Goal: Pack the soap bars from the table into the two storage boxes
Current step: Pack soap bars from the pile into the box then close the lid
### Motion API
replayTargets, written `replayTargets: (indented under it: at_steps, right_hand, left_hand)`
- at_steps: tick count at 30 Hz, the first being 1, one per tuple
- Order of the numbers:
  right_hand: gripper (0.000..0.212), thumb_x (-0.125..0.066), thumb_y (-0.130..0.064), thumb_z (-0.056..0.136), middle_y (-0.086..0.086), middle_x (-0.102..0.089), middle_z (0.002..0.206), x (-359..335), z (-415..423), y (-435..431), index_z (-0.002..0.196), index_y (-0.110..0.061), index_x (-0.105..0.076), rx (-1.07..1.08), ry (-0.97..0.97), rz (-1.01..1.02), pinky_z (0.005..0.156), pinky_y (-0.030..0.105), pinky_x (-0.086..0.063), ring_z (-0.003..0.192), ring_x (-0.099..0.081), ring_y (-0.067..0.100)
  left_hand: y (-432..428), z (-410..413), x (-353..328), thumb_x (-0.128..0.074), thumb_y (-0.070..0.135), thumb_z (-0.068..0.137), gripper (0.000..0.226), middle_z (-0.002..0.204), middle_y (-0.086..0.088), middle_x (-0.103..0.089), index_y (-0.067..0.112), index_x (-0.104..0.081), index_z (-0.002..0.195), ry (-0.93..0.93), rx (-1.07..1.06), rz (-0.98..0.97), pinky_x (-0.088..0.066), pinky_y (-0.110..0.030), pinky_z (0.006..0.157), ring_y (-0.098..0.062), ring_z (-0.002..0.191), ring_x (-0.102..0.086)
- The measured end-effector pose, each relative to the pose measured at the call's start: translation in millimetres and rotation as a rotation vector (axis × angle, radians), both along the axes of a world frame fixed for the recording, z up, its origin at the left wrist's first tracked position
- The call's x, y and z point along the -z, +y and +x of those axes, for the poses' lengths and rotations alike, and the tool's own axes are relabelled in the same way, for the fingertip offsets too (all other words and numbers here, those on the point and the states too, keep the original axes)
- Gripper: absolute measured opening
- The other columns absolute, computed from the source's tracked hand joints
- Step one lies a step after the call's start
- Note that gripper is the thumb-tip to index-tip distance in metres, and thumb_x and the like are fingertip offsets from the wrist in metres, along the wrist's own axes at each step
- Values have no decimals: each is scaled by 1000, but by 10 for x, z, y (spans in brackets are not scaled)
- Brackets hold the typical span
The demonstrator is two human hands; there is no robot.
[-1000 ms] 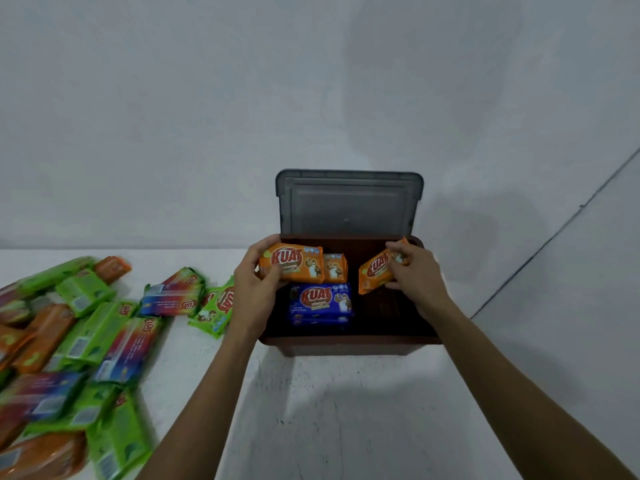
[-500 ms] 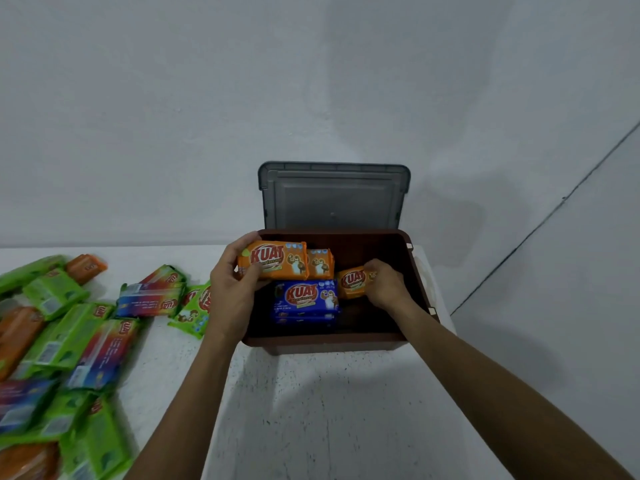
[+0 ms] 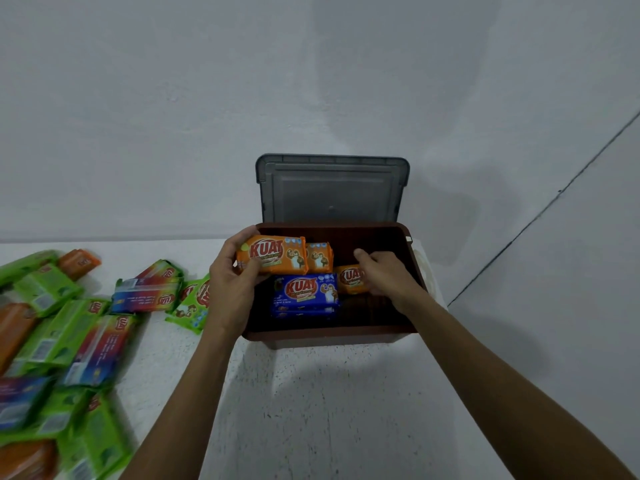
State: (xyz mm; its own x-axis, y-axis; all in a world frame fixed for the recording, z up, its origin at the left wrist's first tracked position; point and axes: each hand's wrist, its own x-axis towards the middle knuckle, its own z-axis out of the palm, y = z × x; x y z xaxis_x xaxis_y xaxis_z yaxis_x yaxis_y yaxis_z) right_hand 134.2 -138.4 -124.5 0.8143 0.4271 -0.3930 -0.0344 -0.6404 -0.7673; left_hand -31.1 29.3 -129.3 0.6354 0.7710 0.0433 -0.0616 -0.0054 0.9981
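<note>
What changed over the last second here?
The right hand lowered its orange soap bar from the rim into the box, beside the blue bar, still gripping it. The left hand keeps holding a second orange bar at the box's left edge.

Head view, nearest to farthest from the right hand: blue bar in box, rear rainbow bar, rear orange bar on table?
1. Blue bar, in the box, beside right hand.
2. Rear rainbow bar, on table, left of box.
3. Rear orange bar, table's far left.

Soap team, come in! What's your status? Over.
Left hand grips orange soap bar at left rim of box. Right hand grips second orange bar down inside. Lid open, nothing blocking.
</note>
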Motion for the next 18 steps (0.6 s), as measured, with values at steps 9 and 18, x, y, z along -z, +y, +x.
replayTargets:
  at_steps: [9,18]
  right_hand:
    - [93,-57,-72,74,16,-49,143,127,-269,251,143,-13,-41,-90,621,77,117,46,-22,136,-41,31]
    - [77,-48,-68,84,11,-57,135,97,-334,364,139,-15,-45,-104,667,148,117,47,-18,131,-48,24]
  left_hand:
    - [7,-4,5,-55,11,96,35,116,17,-59,29,-56,126,-3,10,3,-58,-23,71,-5,105,-62]
    - [13,0,10,-56,14,96,35,118,17,-58,29,-56,127,5,0,16,-59,-27,75,-5,106,-62]
